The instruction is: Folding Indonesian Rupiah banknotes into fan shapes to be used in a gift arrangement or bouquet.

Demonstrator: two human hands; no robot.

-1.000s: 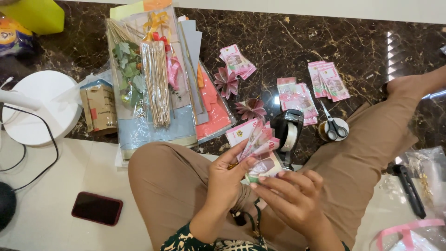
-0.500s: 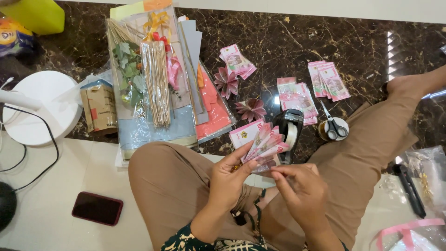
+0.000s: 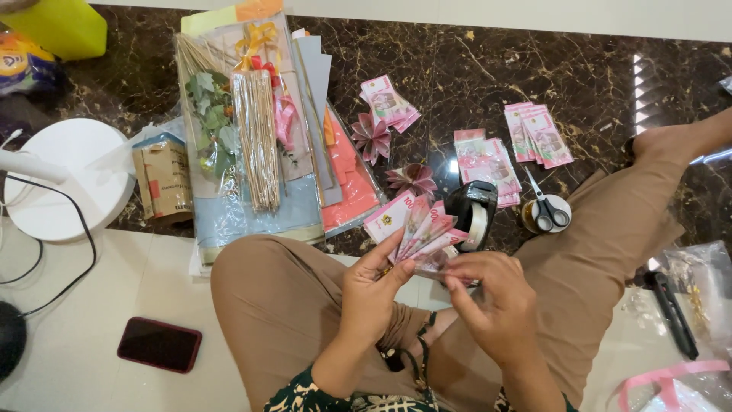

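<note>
Sitting cross-legged where pale tile meets the dark marble floor (image 3: 595, 69); open tile lies near left around a phone (image 3: 159, 344). A tape dispenser (image 3: 473, 214) and scissors (image 3: 543, 210) crowd just beyond. Left hand (image 3: 374, 294) clamps a fan of pink banknotes (image 3: 415, 229) above the lap; right hand (image 3: 492, 297) pinches its lower edge.

A seated person's left hand (image 3: 374, 294) holds a fan of pink banknotes (image 3: 415, 226); the right hand (image 3: 492, 301) pinches its lower edge.
</note>
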